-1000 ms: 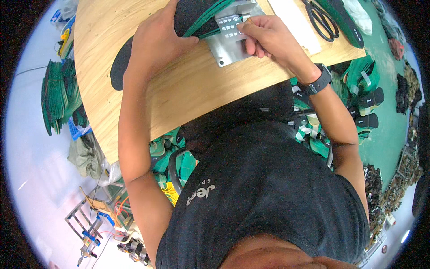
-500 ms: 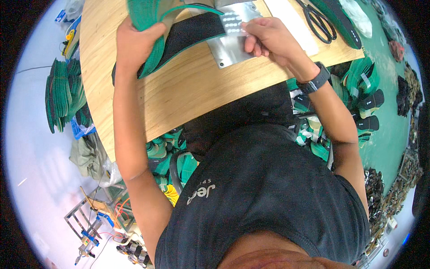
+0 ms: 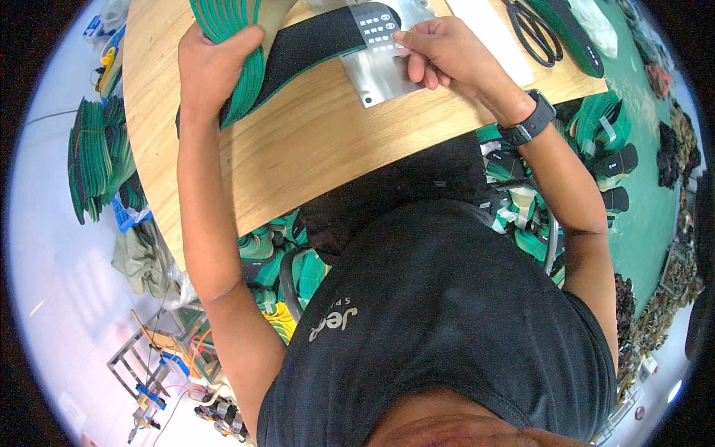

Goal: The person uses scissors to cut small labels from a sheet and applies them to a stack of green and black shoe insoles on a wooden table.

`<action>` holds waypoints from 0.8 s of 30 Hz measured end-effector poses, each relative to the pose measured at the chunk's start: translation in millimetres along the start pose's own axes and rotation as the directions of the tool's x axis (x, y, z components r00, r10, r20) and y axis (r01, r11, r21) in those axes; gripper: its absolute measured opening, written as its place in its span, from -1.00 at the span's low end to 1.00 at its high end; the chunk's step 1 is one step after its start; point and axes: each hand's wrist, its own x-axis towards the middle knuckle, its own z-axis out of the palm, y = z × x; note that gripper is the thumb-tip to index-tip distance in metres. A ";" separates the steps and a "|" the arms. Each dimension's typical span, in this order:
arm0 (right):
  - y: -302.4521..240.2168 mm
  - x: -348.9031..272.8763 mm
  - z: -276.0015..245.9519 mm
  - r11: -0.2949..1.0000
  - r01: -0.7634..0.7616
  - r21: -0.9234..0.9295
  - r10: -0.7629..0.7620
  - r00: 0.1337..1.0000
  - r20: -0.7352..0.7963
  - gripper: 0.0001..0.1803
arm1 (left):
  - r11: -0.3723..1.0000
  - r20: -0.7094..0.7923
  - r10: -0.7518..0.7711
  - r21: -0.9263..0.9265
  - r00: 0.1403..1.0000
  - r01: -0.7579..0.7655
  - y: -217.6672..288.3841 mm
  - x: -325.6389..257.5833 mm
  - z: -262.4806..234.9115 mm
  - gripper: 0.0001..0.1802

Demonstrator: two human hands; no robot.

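Observation:
My left hand is closed round a fanned stack of green-edged insoles at the upper left of the table. Beside the stack, a black insole with a green edge stretches right, its rounded end resting over a shiny metal plate. A clear film strip with rows of small white printed marks lies over that end. Thumb and forefinger of my right hand pinch the strip at its right edge, the other fingers curled. My left hand hides part of the stack.
The wooden table curves at its left edge. At its far right lie a white sheet, black-handled scissors and another dark insole. More insole stacks stand left of the table, with others below and to the right.
My left hand has shifted slightly left with the stack. A green edge that arched up toward the strip is down, and the black insole's end now shows beneath the strip.

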 end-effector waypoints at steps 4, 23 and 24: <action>-4.8 -2.0 4.1 1.000 0.002 -0.025 -0.002 1.000 -0.003 -0.65 | 0.999 -0.006 -0.039 -0.011 0.999 0.039 1.3 -1.5 1.1 -0.74; -10.9 -4.1 4.3 0.999 -0.041 0.012 0.040 0.999 0.016 -0.64 | 0.999 -0.019 -0.007 0.046 1.000 0.008 18.3 -10.8 12.8 -0.71; -11.7 -4.1 5.7 0.999 -0.034 0.002 0.033 0.999 0.012 -0.64 | 0.998 -0.015 -0.011 0.068 1.000 0.012 18.9 -10.8 12.6 -0.72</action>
